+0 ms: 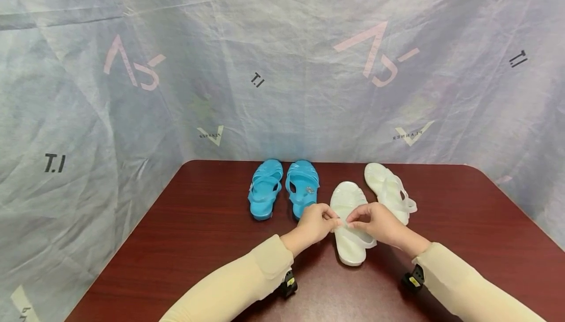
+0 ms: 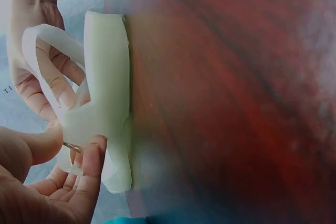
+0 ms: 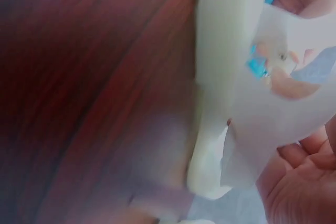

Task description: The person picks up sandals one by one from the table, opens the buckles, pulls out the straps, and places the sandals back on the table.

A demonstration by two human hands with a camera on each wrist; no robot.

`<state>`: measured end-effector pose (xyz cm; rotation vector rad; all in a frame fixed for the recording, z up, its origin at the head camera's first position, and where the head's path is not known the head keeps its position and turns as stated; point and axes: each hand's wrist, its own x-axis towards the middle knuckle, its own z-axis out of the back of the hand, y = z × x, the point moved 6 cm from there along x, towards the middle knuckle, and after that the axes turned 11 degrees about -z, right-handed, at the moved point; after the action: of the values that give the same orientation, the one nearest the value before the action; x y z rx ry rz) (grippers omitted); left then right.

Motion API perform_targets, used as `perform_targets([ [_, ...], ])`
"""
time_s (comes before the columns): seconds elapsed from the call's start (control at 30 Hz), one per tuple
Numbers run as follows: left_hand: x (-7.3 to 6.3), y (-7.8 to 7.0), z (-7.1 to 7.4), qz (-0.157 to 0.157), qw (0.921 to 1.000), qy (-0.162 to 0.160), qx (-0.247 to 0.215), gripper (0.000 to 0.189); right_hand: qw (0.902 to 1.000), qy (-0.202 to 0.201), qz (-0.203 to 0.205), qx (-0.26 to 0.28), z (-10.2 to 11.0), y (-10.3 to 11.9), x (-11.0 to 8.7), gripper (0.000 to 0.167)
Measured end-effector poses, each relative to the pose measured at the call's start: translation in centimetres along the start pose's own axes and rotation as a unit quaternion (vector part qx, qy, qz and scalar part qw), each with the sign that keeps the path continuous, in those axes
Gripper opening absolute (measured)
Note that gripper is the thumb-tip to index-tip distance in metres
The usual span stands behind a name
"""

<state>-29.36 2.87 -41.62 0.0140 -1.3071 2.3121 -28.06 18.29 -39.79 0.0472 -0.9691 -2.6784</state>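
A white sandal [image 1: 350, 254] lies on the table between my two hands, its heel end towards me. My left hand [image 1: 314, 224] pinches the sandal's strap at a small metal buckle [image 2: 72, 146], between thumb and fingers. From the other side, my right hand [image 1: 380, 223] pinches the strap with thumb and forefinger, close to the left fingertips. In the left wrist view, the strap [image 2: 38, 61] stands up as a loop beside the sole, with right-hand fingers showing through it. Part of the upper is hidden under the hands.
The other white sandal [image 1: 385, 184] lies behind my right hand, angled, its strap sticking out to the right. Two blue sandals [image 1: 265, 192] stand side by side at the back, left of the white ones. A printed grey cloth [image 1: 282, 57] hangs behind the dark red table [image 1: 190, 243].
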Motion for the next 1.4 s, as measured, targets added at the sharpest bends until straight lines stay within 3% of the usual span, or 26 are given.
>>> perform_targets([
  [0.23,-0.1,0.3,-0.1,0.005,1.0,-0.003,-0.002,0.01,0.9999,0.002,0.006,-0.015,-0.1,0.6,-0.3,0.004],
  [0.5,0.2,-0.2,0.3,-0.007,0.9999,0.003,0.009,0.014,0.9973,0.042,-0.026,0.055,0.2,0.6,0.6,0.018],
  [0.7,0.2,-0.7,0.1,-0.014,0.9996,0.011,0.022,0.016,0.993,0.071,-0.045,0.083,0.4,0.4,1.4,0.014],
  [0.93,-0.3,-0.6,0.0,-0.007,0.9995,-0.029,0.004,0.013,0.9857,0.096,-0.074,0.117,0.1,-0.2,1.6,0.017],
  [1.1,-0.4,-0.5,-0.1,-0.009,0.999,-0.044,-0.003,0.011,0.9871,0.079,-0.074,0.118,-0.3,-0.2,1.2,0.013],
  [1.4,-0.5,-0.5,-0.1,-0.01,0.9991,-0.04,-0.007,0.012,0.9893,0.047,-0.081,0.112,-0.3,0.2,0.6,0.01],
])
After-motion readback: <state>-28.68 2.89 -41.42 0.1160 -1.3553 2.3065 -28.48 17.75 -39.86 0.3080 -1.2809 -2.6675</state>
